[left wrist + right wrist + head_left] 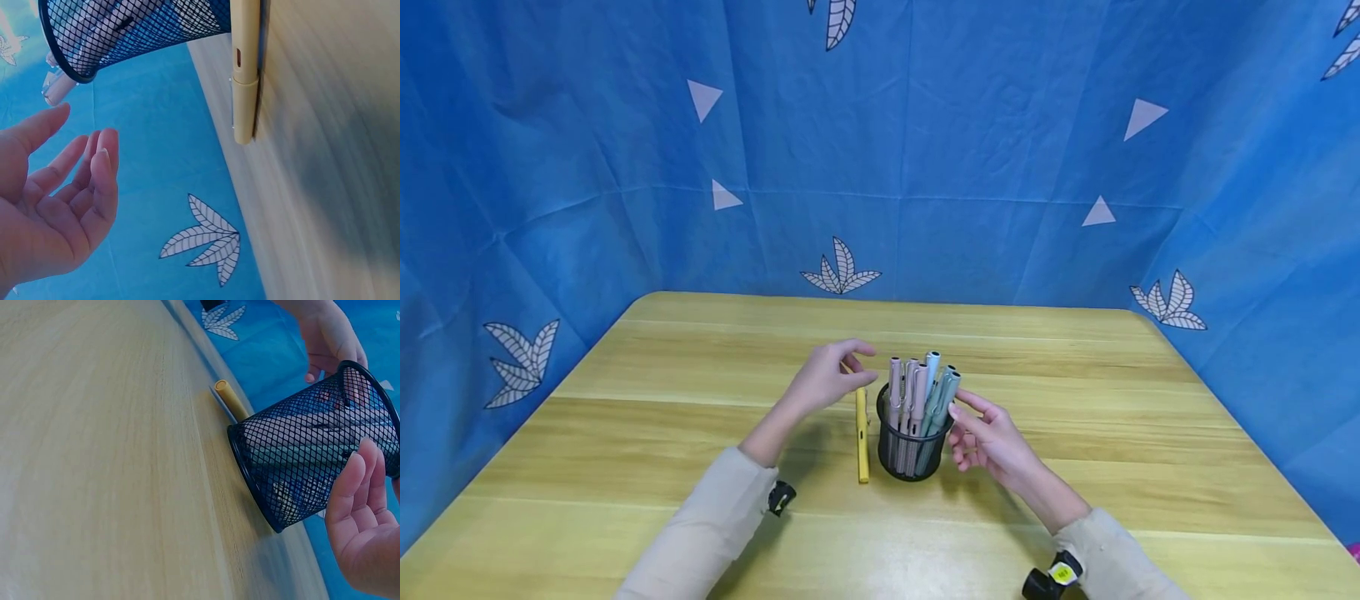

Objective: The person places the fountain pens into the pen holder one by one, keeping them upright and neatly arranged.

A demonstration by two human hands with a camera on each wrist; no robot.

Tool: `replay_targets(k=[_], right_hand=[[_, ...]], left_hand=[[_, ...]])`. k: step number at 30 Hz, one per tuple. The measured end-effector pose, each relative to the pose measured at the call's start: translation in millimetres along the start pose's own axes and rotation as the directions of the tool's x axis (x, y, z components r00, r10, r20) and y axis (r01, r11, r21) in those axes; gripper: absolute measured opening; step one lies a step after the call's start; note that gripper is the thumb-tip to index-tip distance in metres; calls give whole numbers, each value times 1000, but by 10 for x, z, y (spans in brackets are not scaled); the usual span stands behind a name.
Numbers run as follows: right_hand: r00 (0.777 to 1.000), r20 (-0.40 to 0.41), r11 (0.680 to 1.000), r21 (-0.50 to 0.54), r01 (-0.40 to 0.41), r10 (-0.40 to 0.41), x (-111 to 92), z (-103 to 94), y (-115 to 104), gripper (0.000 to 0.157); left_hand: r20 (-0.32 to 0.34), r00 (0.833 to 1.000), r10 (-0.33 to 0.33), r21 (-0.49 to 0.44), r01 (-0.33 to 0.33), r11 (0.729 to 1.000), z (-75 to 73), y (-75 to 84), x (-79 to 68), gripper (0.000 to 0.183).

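Observation:
A black mesh pen holder (914,457) stands upright on the table, filled with several capped pens: mauve pens (895,385), a light blue pen (932,367) and green pens (948,392). Left of it, a yellow pen (862,437) lies on the tabletop. My left hand (831,379) hovers above the yellow pen's far end, fingers loosely bent, with nothing in it. On the holder's right side, the thumb and forefinger of my right hand (992,437) are at the rim beside the green pens; in the right wrist view its other fingers (369,494) are relaxed beside the mesh.
The wooden table (700,350) has rounded far corners. Behind and around it hangs a blue cloth (970,167) printed with white triangles and leaves. Small black devices (781,497) are strapped at both wrists.

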State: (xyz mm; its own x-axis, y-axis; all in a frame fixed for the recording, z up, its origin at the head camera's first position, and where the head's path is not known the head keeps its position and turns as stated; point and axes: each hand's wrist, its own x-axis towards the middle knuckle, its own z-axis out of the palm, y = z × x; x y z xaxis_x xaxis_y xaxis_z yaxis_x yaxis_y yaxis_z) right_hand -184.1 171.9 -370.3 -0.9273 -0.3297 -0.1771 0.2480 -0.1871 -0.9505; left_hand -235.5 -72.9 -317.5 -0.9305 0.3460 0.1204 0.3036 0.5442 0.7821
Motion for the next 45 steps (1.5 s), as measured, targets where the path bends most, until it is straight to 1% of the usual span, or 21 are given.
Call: replay_targets(k=[5, 10, 18, 22, 30, 35, 42, 45], right_hand=[[1000, -3, 1000, -1, 0, 0, 4, 0, -8, 61], [1000, -5, 1000, 1, -5, 5, 0, 1, -13, 61], [1000, 4, 1000, 3, 0, 0, -4, -2, -13, 62], [1000, 6, 1000, 1, 5, -5, -3, -2, -13, 62], [1000, 7, 1000, -12, 7, -7, 1, -12, 2, 61], [1000, -1, 1000, -12, 4, -4, 3, -10, 12, 61], [1000, 1, 1000, -12, 4, -4, 8, -12, 20, 61], [1000, 6, 1000, -11, 10, -10, 9, -12, 22, 62]], left_hand=[[58, 997, -51, -71, 55, 996, -26, -59, 25, 39], [78, 992, -96, -73, 102, 992, -24, -93, 34, 41], [85, 986, -142, -68, 148, 987, 21, -171, 49, 42], [111, 979, -170, -78, 179, 981, 16, -190, 50, 44], [177, 947, -267, -85, 285, 955, 19, -248, 47, 52], [219, 929, -298, -64, 319, 946, 28, -283, 42, 58], [281, 893, -352, -42, 378, 925, 44, -316, 32, 67], [296, 884, -362, -39, 390, 920, 50, -329, 36, 69]])
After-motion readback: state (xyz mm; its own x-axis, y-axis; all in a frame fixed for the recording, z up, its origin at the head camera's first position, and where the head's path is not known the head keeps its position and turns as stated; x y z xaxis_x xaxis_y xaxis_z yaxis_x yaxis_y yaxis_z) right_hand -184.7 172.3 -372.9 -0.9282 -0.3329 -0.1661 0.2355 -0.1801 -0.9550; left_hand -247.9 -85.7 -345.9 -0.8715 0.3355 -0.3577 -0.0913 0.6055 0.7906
